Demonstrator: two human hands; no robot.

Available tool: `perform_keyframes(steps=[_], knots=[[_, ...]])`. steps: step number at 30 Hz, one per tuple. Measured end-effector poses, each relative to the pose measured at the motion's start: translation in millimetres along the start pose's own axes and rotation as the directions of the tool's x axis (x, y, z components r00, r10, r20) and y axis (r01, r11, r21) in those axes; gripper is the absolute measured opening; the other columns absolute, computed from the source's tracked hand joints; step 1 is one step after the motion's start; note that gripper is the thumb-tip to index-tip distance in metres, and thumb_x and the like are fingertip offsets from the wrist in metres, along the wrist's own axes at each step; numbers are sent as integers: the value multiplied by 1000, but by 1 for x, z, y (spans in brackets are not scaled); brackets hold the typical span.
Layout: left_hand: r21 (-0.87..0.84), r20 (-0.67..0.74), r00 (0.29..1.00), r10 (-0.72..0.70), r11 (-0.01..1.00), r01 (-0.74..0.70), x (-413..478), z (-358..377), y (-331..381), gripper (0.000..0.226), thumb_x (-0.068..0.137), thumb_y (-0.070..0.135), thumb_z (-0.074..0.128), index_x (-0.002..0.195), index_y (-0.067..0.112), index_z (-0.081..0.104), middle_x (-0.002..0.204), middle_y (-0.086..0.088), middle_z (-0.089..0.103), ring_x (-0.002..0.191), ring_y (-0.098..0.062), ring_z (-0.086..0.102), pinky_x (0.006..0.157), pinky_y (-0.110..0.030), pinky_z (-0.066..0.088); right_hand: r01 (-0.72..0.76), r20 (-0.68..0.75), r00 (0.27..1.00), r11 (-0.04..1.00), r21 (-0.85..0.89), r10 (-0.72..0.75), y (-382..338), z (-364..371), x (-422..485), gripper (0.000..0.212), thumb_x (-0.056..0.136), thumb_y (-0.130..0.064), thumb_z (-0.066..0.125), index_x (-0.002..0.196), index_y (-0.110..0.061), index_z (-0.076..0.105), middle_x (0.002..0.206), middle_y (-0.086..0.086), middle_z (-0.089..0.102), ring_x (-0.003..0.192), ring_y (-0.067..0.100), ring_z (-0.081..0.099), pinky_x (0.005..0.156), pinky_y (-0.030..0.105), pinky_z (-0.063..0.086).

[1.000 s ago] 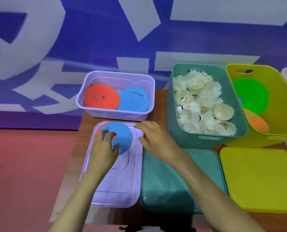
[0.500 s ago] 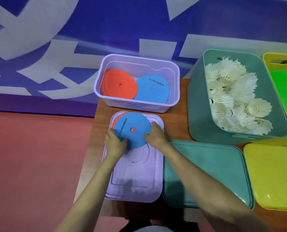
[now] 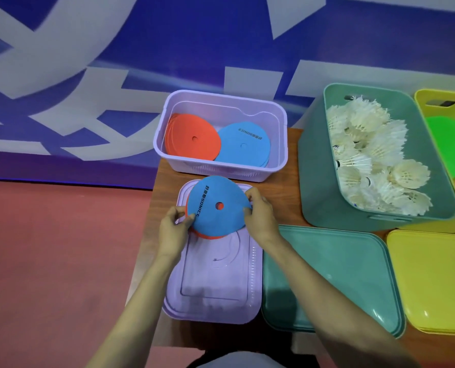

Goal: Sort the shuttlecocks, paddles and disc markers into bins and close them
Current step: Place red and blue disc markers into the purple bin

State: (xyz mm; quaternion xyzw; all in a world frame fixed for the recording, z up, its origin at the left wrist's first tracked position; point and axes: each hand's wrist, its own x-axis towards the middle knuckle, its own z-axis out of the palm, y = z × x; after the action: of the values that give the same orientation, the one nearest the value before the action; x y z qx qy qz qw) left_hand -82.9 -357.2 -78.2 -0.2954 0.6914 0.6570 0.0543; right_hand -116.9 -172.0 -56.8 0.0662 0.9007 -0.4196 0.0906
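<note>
a brown wooden table [image 3: 292, 152] stands on a red floor [image 3: 61, 261] in front of a blue and white banner [image 3: 194, 49]. at its far left a purple bin [image 3: 221, 172] holds orange discs [image 3: 189, 139] on the left and blue discs [image 3: 245, 147] on the right. further right, a green bin [image 3: 316, 187] is full of white shuttlecocks [image 3: 367, 155], and a yellow bin [image 3: 431, 99] at the right edge holds a green round shape [image 3: 444, 144]. near the person lie a purple lid [image 3: 213, 288], a green lid [image 3: 327, 274] and a yellow lid [image 3: 433, 274], left to right. both hands hold a blue disc [image 3: 215, 197] above the far end of the purple lid, with an orange disc [image 3: 207, 236] just under it. the left hand [image 3: 173, 229] pinches the left edge with its thumb on top, and the right hand [image 3: 261, 216] grips the right edge with curled fingers.
</note>
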Motion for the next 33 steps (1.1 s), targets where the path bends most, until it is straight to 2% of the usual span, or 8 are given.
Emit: perform_keyframes(steps=[4, 10, 12, 14, 17, 20, 26, 33], knots=[[-40, 87, 990, 114, 993, -110, -20, -1, 17, 10, 87, 1, 61, 83, 10, 60, 68, 6, 68, 70, -9, 66, 66, -26, 56, 112, -82, 991, 993, 22, -110, 0, -21, -8, 26, 78, 8, 47, 94, -11, 52, 89, 4, 60, 79, 23, 52, 63, 26, 37], [-67, 147, 947, 285, 958, -278, -36, -4, 55, 12, 87, 2, 61, 91, 12, 67, 80, 6, 72, 75, -9, 64, 66, -22, 55, 207, -199, 963, 972, 114, -181, -17, -55, -11, 28, 79, 5, 49, 95, -17, 56, 84, 4, 64, 78, 24, 59, 70, 42, 51], [10, 116, 910, 398, 916, -401, -40, -6, 72, 16, 89, 9, 61, 94, 21, 69, 86, 7, 72, 79, -5, 62, 74, -22, 53, 277, -268, 935, 951, 136, -234, -28, -73, -12, 30, 81, 5, 49, 98, -18, 59, 87, 2, 64, 81, 23, 60, 72, 44, 53], [177, 47, 855, 517, 838, -516, -40, -8, 89, 15, 90, 14, 60, 95, 25, 69, 91, 7, 71, 79, -2, 60, 78, -20, 48, 322, -322, 906, 941, 100, -276, -39, -90, -8, 31, 83, 5, 49, 103, -16, 62, 92, 0, 64, 84, 23, 60, 77, 39, 52], [434, -40, 737, 674, 677, -595, -38, -6, 117, 19, 93, 16, 55, 109, 17, 66, 101, 0, 70, 87, -13, 61, 82, -25, 46, 353, -389, 861, 936, -7, -328, -53, -117, 2, 33, 86, 4, 49, 113, -10, 64, 106, 7, 65, 93, 21, 59, 84, 26, 44], [448, -104, 664, 740, 631, -633, -27, 0, 140, 24, 96, 13, 47, 115, 13, 62, 110, -4, 67, 97, -20, 60, 87, -30, 45, 349, -430, 827, 930, -115, -364, -62, -131, 22, 36, 88, 3, 47, 118, -11, 63, 109, 10, 64, 98, 23, 59, 82, 20, 39], [453, -146, 699, 700, 675, -582, 27, 16, 170, 25, 99, 11, 35, 115, 9, 54, 110, -11, 62, 95, -27, 55, 76, -30, 39, 297, -404, 817, 901, -317, -412, -75, -128, 66, 46, 86, 5, 44, 124, -15, 60, 114, 13, 62, 100, 34, 60, 86, 41, 49], [503, -48, 860, 508, 756, -419, 107, 32, 173, 42, 88, -8, 32, 123, 7, 48, 115, -18, 58, 101, -34, 54, 73, -30, 34, 145, -140, 961, 865, -481, -239, -84, -104, 126, 50, 85, 4, 37, 127, -19, 53, 124, 11, 55, 107, 36, 55, 81, 39, 45]])
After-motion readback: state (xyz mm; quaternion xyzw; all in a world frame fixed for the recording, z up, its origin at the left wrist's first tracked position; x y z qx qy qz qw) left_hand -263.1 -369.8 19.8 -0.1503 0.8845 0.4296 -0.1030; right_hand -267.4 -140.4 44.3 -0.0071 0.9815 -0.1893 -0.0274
